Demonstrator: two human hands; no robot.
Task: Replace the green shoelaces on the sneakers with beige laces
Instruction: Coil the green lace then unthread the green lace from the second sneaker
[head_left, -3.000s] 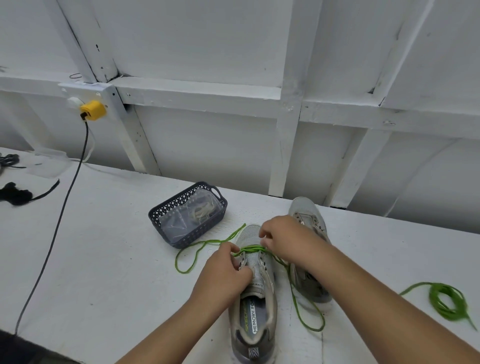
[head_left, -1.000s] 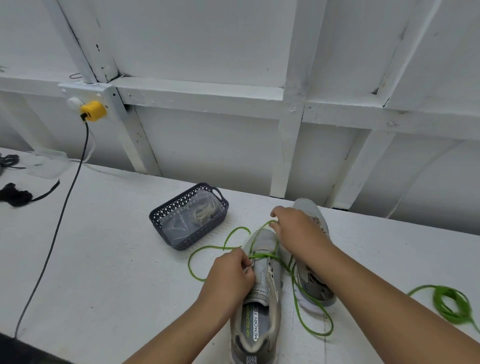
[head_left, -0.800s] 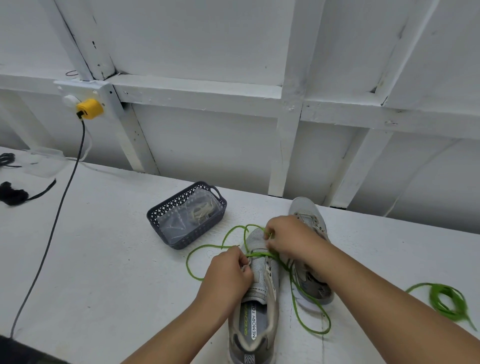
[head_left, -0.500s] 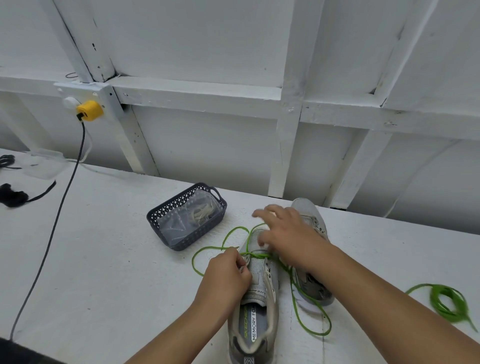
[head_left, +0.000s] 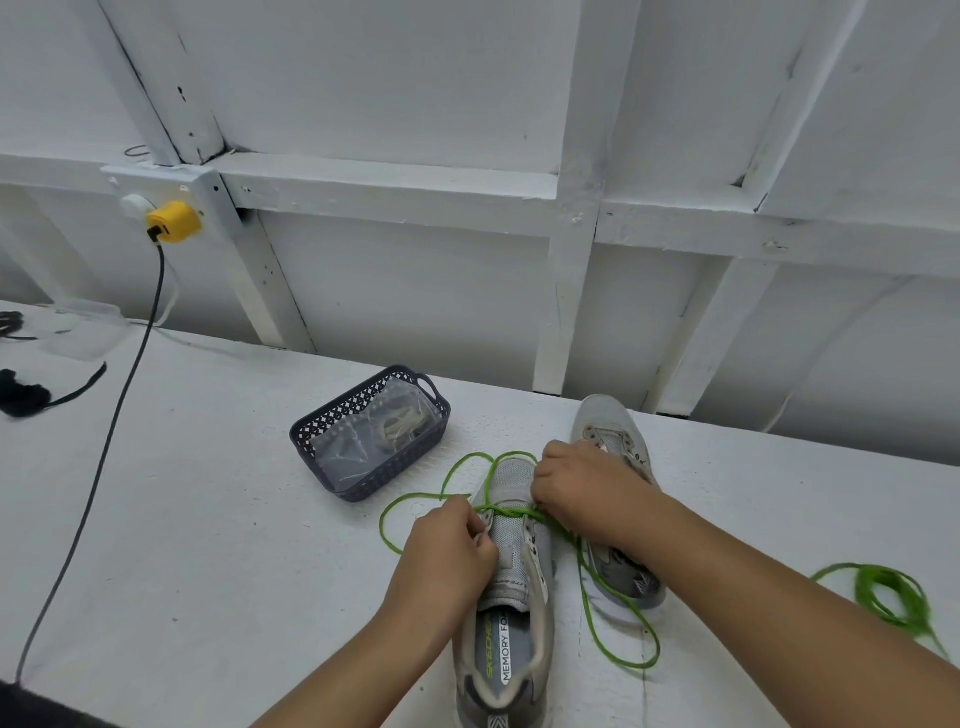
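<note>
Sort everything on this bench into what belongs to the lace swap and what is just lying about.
Job:
- near grey mesh sneaker
- far grey sneaker
- green lace being unthreaded
- loose green lace coil
- dark plastic basket with bagged pale laces
- left hand, right hand

Lying about:
- yellow plug
- grey cable
- black cord bundle

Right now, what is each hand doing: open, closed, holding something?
Left hand: fingers pinch the near sneaker at its eyelet edge.
Right hand: fingers curled on the green lace across that sneaker.
</note>
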